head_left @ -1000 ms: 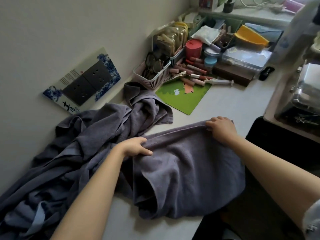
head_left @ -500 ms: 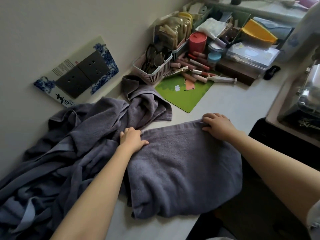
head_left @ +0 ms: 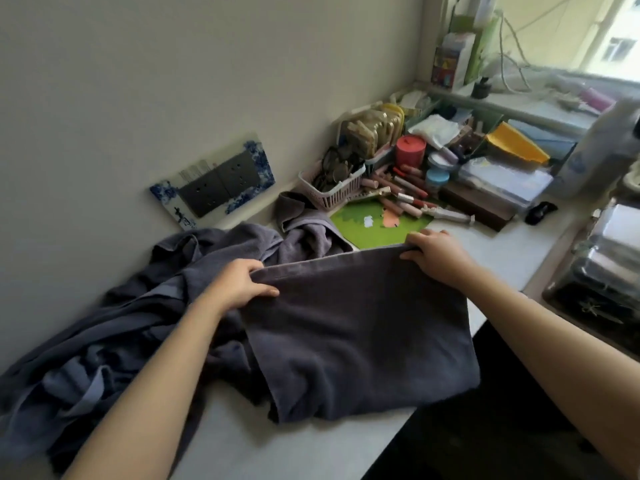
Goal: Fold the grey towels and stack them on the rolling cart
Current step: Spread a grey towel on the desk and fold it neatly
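A grey towel [head_left: 356,337] is doubled over in front of me, its far edge lifted off the white counter [head_left: 284,455]. My left hand [head_left: 239,287] pinches the left end of that raised edge, thumb on top. My right hand [head_left: 438,254] grips the right end, fingers curled over the fold. The towel's lower part drapes down onto the counter and over its front edge. A heap of crumpled grey towels [head_left: 114,330] lies to the left against the wall. No rolling cart is in view.
Behind the towel lie a green mat [head_left: 377,225], a pink basket [head_left: 334,190], a red jar [head_left: 410,150], several sticks and boxes. A wall socket plate [head_left: 214,183] sits at the left. A dark appliance [head_left: 602,275] stands at the right, beyond the counter's edge.
Half a second ago both hands pressed the towel flat on the counter. Now they have taken hold of its far edge and raised it. My view has tilted up.
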Tool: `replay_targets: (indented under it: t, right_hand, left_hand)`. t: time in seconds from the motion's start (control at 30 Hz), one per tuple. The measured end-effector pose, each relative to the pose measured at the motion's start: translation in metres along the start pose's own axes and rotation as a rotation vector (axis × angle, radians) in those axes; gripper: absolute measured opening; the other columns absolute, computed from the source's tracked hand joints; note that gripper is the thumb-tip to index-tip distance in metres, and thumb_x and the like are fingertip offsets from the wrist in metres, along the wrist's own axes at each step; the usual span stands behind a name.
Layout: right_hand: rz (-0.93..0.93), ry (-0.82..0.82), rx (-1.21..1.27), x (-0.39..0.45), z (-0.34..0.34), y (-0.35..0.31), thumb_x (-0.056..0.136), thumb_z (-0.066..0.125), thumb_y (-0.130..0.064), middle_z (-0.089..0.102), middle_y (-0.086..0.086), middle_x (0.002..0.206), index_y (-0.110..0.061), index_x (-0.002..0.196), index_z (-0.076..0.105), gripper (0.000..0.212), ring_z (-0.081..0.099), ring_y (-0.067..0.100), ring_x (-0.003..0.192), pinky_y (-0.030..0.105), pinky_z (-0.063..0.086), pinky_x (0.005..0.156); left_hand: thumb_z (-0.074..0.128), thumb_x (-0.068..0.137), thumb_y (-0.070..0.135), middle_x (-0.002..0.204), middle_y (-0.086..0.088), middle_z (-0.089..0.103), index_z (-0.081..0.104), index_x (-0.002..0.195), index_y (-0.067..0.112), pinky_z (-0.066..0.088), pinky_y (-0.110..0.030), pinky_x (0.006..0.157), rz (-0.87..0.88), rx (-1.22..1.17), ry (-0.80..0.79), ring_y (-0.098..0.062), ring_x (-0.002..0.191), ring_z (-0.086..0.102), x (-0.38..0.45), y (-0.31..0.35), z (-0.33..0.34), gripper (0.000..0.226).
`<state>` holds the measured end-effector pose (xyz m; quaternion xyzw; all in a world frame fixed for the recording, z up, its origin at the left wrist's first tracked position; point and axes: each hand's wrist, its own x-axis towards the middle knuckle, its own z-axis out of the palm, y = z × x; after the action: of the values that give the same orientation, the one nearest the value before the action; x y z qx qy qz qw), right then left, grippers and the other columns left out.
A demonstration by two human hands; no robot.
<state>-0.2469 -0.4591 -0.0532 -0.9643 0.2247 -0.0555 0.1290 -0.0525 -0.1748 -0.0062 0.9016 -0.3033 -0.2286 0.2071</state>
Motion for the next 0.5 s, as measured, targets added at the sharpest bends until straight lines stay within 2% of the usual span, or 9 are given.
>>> replay_targets:
  t: [0.07, 0.17, 0.2, 0.27, 0.33, 0.4, 0.5]
  right_hand:
    - [-0.085, 0.122, 0.054, 0.005, -0.046, -0.012, 0.088, 0.059, -0.03, 0.058, 0.013, 0.11, -0.009, 0.105, 0.061, 0.028, 0.051, 0.034, 0.107, 0.036, 0.032, 0.092]
    - [-0.201, 0.421, 0.144, 0.006, -0.109, -0.03, 0.085, 0.063, -0.028, 0.059, 0.016, 0.097, -0.007, 0.096, 0.064, 0.024, 0.053, 0.037, 0.093, 0.042, 0.037, 0.09]
    - [-0.218, 0.477, 0.166, 0.007, -0.125, -0.035, 0.084, 0.064, -0.03, 0.059, 0.017, 0.093, -0.006, 0.093, 0.064, 0.025, 0.053, 0.036, 0.088, 0.043, 0.039, 0.088]
    - [-0.234, 0.436, 0.139, 0.011, -0.148, -0.043, 0.081, 0.061, -0.037, 0.06, 0.018, 0.089, -0.006, 0.091, 0.066, 0.033, 0.055, 0.036, 0.085, 0.039, 0.042, 0.082]
    - [-0.265, 0.416, 0.15, 0.012, -0.164, -0.047, 0.077, 0.065, -0.036, 0.062, 0.019, 0.084, -0.003, 0.086, 0.068, 0.034, 0.058, 0.036, 0.08, 0.031, 0.04, 0.074]
    - [-0.264, 0.488, 0.218, 0.012, -0.181, -0.05, 0.078, 0.071, -0.025, 0.062, 0.02, 0.082, 0.0, 0.084, 0.068, 0.027, 0.055, 0.032, 0.075, 0.027, 0.033, 0.068]
    - [-0.25, 0.376, 0.231, 0.008, -0.189, -0.05, 0.079, 0.071, -0.022, 0.062, 0.015, 0.083, 0.001, 0.086, 0.067, 0.024, 0.046, 0.021, 0.076, 0.025, 0.024, 0.064]
  left_hand:
    - [0.082, 0.068, 0.023, 0.059, 0.003, 0.056, 0.054, 0.06, 0.017, 0.034, -0.027, 0.054, 0.012, -0.049, 0.123, -0.011, 0.061, 0.05, -0.023, 0.019, -0.037, 0.03]
    - [0.08, 0.071, 0.02, 0.063, -0.003, 0.058, 0.06, 0.068, 0.009, 0.034, -0.026, 0.055, 0.101, -0.145, 0.43, -0.014, 0.06, 0.048, -0.051, 0.044, -0.082, 0.023]
    - [0.079, 0.072, 0.018, 0.061, -0.004, 0.055, 0.06, 0.068, 0.007, 0.033, -0.024, 0.053, 0.118, -0.179, 0.476, -0.015, 0.058, 0.046, -0.058, 0.049, -0.093, 0.023]
    - [0.081, 0.07, 0.016, 0.054, -0.001, 0.053, 0.061, 0.063, 0.011, 0.037, -0.027, 0.054, 0.086, -0.209, 0.437, -0.019, 0.057, 0.048, -0.066, 0.058, -0.107, 0.022]
    - [0.084, 0.066, 0.016, 0.054, -0.001, 0.058, 0.066, 0.062, 0.014, 0.042, -0.03, 0.055, 0.044, -0.257, 0.457, -0.021, 0.056, 0.052, -0.073, 0.062, -0.118, 0.019]
    - [0.084, 0.066, 0.016, 0.063, -0.007, 0.065, 0.071, 0.072, 0.007, 0.044, -0.029, 0.057, 0.048, -0.312, 0.465, -0.02, 0.06, 0.057, -0.08, 0.07, -0.131, 0.017]
    - [0.084, 0.066, 0.019, 0.076, -0.01, 0.072, 0.074, 0.081, 0.009, 0.048, -0.031, 0.065, 0.028, -0.263, 0.391, -0.022, 0.07, 0.064, -0.088, 0.07, -0.138, 0.02]
